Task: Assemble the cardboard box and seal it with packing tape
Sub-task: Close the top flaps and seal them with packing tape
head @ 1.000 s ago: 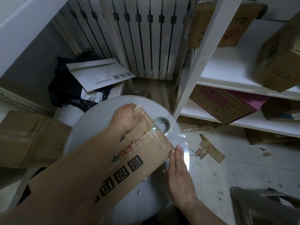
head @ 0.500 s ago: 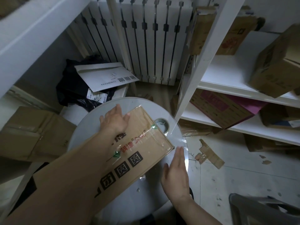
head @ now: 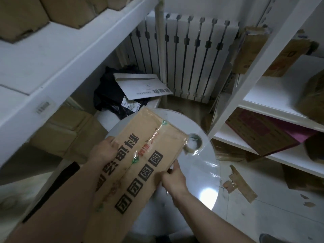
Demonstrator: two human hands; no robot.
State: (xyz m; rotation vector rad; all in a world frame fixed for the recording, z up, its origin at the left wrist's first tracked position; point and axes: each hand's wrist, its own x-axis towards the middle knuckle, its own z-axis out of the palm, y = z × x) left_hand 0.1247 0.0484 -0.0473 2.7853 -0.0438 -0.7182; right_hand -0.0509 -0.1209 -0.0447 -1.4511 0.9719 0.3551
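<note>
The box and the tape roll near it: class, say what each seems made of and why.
The box looks like brown cardboard, matte, with printed characters and a flap seam. The tape roll is probably clear plastic film: glossy, glinting.

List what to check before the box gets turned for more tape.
1. Grip of left hand on box: ok.
2. Grip of right hand on box edge: ok.
3. Strip of tape along seam: ok.
4. That tape cut free of roll: cannot tell.
5. The roll on table by box corner: ok.
6. Bare table for setting down: ok.
</note>
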